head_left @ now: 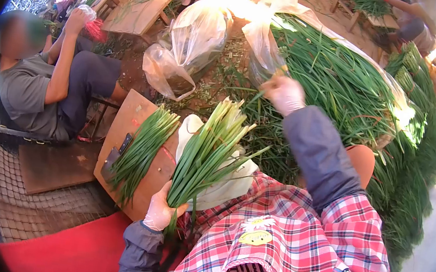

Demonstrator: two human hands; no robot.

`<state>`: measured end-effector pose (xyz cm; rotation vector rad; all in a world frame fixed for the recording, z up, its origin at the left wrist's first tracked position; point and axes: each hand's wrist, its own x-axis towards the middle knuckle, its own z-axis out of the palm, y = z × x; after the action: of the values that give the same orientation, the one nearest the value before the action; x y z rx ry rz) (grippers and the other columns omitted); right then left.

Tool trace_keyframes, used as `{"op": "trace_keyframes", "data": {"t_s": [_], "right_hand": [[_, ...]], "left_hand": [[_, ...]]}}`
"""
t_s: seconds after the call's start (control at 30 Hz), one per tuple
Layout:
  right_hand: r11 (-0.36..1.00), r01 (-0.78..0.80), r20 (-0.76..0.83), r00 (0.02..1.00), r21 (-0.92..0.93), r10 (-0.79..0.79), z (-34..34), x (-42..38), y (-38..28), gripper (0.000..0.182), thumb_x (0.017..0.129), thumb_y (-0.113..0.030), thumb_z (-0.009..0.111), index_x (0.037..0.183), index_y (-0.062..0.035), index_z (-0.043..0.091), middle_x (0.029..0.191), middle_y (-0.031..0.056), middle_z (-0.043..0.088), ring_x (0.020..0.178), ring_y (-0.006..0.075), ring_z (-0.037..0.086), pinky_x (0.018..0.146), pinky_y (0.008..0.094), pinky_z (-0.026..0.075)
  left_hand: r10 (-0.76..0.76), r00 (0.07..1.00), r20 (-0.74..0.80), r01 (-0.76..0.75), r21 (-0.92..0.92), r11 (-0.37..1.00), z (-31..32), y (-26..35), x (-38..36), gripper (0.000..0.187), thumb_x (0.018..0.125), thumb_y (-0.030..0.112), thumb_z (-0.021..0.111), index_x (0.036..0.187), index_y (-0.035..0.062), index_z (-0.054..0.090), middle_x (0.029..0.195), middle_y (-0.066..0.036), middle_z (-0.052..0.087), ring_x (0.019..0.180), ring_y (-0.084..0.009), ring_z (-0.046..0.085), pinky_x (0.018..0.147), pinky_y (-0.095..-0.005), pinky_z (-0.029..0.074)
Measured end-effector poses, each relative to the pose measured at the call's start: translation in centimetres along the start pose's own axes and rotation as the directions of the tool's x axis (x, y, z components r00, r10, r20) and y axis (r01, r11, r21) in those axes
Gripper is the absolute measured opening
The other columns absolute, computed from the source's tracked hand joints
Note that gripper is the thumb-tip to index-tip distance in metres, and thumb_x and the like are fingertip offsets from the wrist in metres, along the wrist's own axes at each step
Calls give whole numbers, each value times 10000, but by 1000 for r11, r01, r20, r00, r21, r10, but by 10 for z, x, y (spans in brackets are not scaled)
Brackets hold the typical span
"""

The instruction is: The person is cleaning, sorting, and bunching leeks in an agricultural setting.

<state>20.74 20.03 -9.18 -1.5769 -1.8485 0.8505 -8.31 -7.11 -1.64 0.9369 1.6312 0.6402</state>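
My left hand [161, 209], in a thin pale glove, is wrapped round a bunch of long green stalks [207, 159] with pale ends fanned upward. Beside it, a second bunch [142, 151] lies on a wooden board [133, 112] next to a dark-handled blade [111, 162]. My right hand [285, 94], gloved too and slightly blurred, is over loose greens at the edge of the large heap [334, 79]. Its fingers are pressed together near a thin stalk; what they hold is too small to make out.
A seated person [35, 75] at the left holds up both hands. Clear plastic bags [195, 35] lie ahead. More greens [416, 160] pile up at the right. Another person [417, 19] sits at the top right. A red cloth [73, 249] is at the lower left.
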Motion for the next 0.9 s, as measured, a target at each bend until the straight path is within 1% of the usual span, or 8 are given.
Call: {"op": "trace_keyframes", "data": {"t_s": [0.1,0.2,0.27,0.43,0.53,0.67,0.8,0.9], "right_hand": [[546,101,276,928,-832,250,-28,11,14,183,828,-170,531,926,-128,679,914,88,674,921,305,621,803,472,445],[704,359,184,931,-613,-314,-34,-10,-13,223,804,-259,590,946,-117,685,1030,108,644,1058,325,560,876,500,404],[762,633,247,766,-135,-593,-30,-19,-54,487,654,-392,729,1032,-97,640,1174,101,575,1186,331,453,947,499,360],[733,608,318,791,-306,-523,12,-29,-74,734,589,-458,774,1169,-68,550,1216,130,518,1209,348,410,1001,460,322],[876,445,394,783,185,-481,8,-16,-64,701,601,-338,805,1167,-25,534,1107,131,538,1072,325,498,931,378,401],[905,262,533,739,335,-412,6,-23,-57,579,571,-237,827,1065,-34,603,999,142,548,967,286,540,850,347,441],[726,684,555,631,-68,-542,-5,-26,-60,577,628,-465,731,1108,-161,632,999,127,610,969,341,553,867,364,427],[803,596,623,624,10,-471,-3,-31,-60,540,651,-475,704,1108,-196,634,894,123,633,915,312,588,813,403,435]], "left_hand": [[-3,999,-44,5,30,1000,-14,-15,-7,556,691,-27,646,1221,12,486,1037,-41,622,929,-116,575,837,-257,448],[3,998,-59,-6,-53,999,-16,-25,-3,558,690,-16,648,1223,2,485,1029,-46,625,919,-116,577,827,-252,450],[16,999,-41,-14,46,999,-13,-18,4,562,688,-22,647,1226,-3,484,1031,-50,625,922,-116,576,825,-252,450],[28,999,27,-28,8,1000,3,-3,9,545,688,-20,657,1208,-1,494,986,-41,632,871,-107,579,777,-246,463],[-80,993,89,95,-180,979,2,0,4,536,684,-23,663,1194,11,502,947,-28,629,795,-87,572,702,-227,464],[-71,985,155,104,-216,971,3,1,6,538,674,-12,679,1183,15,508,920,-22,626,752,-73,558,660,-215,452],[-34,990,136,40,-42,998,3,-1,10,552,678,13,687,1195,-6,496,962,-44,634,828,-92,567,742,-245,463],[-8,992,129,1,54,999,1,3,10,569,683,27,688,1211,-19,481,989,-58,637,881,-102,565,801,-260,455]]}}
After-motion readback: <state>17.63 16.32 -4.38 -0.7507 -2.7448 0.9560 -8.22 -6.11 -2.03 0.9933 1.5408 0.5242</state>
